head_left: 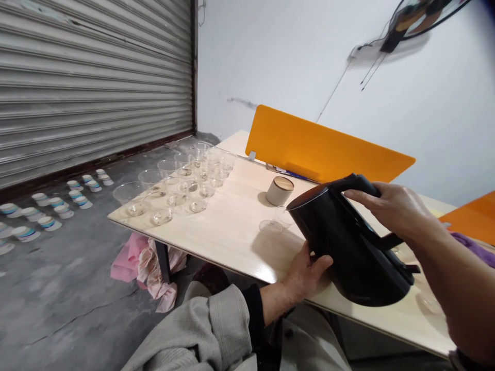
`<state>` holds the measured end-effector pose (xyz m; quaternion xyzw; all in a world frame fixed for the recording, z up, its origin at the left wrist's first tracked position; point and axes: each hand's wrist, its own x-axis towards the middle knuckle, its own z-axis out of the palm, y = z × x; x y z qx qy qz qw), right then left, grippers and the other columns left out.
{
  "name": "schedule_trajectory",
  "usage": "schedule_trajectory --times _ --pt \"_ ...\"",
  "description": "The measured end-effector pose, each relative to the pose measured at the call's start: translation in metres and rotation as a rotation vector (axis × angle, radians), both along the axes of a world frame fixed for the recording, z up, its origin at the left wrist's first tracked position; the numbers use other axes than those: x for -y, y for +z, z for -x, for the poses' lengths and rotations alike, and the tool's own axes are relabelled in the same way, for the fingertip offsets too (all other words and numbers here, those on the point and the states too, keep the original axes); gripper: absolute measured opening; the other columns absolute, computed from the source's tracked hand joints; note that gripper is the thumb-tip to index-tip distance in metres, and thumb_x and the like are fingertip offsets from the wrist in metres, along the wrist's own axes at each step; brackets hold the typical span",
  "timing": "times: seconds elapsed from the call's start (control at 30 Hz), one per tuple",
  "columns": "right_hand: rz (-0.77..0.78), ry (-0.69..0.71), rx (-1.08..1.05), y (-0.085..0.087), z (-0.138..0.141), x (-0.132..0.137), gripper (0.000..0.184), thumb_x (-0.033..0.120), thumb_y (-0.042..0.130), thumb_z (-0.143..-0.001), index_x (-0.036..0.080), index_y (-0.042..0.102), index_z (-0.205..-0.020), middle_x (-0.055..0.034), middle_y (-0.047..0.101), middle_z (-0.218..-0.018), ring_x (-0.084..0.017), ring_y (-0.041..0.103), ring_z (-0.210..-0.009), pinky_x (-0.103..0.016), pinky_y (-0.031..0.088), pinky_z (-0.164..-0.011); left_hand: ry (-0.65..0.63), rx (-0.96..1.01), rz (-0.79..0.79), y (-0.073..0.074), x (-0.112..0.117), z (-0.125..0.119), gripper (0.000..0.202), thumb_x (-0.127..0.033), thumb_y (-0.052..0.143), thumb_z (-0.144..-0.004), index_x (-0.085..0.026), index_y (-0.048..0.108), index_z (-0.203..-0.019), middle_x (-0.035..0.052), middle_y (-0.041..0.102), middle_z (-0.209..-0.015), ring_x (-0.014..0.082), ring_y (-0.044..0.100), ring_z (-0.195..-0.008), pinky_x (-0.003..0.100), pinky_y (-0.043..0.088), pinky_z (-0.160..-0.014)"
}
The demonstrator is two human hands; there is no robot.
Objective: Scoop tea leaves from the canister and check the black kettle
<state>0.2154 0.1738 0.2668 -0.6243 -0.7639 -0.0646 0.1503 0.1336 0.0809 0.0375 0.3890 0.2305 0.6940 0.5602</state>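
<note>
right hand (398, 208) is wrapped round the handle of the black kettle (348, 257), loaded grip; left hand (303, 278) holds the kettle's underside, thumb on the near wall, other fingers partly hidden

kettle sits right of centre in the frame, tipped: long axis runs from mouth at upper left to base at lower right. both hands on it, right at the upper right, left at the lower left

key relation: mouth end is right at a clear cup (284, 215) near frame centre, cup just left of the rim in view; can't tell if they touch. left hand is the nearer one to that cup. no stream visible, kettle's inside hidden, cup contents can't be made out

just above the cup, a grey canister (279, 191) stands upright on the table (240, 226), wood-look lid on, so contents unseen

further out, left of centre: clear cups (158, 216) grouped at the table's left end, fill level not readable

far left: paper cups (26, 233) on the floor. orange panel (325, 147) stands behind the canister, upper right of centre
</note>
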Motion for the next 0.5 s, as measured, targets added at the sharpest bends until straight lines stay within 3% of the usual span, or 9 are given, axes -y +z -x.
schedule_trajectory --times 0.2,0.5 --pt "-0.001 -0.001 -0.002 0.001 0.007 0.002 0.057 0.081 0.057 -0.077 0.025 0.069 -0.078 -0.0036 0.062 -0.062 -0.025 0.057 -0.065 -0.037 0.04 -0.062 0.032 -0.025 -0.047 -0.003 0.0 0.002 0.071 -0.06 0.072 -0.089 -0.02 0.052 -0.144 0.0144 0.066 -0.142 0.035 0.062 -0.131 0.052 0.049 -0.112" --pt "-0.008 -0.012 -0.008 0.002 -0.003 0.004 0.066 0.088 0.052 -0.072 0.025 0.069 -0.077 -0.0025 0.06 -0.06 -0.027 0.058 -0.064 -0.037 0.04 -0.06 0.008 0.008 -0.038 0.006 0.004 0.004 0.073 -0.061 0.075 -0.086 -0.019 0.052 -0.143 0.014 0.067 -0.141 0.0348 0.062 -0.131 0.049 0.05 -0.112"
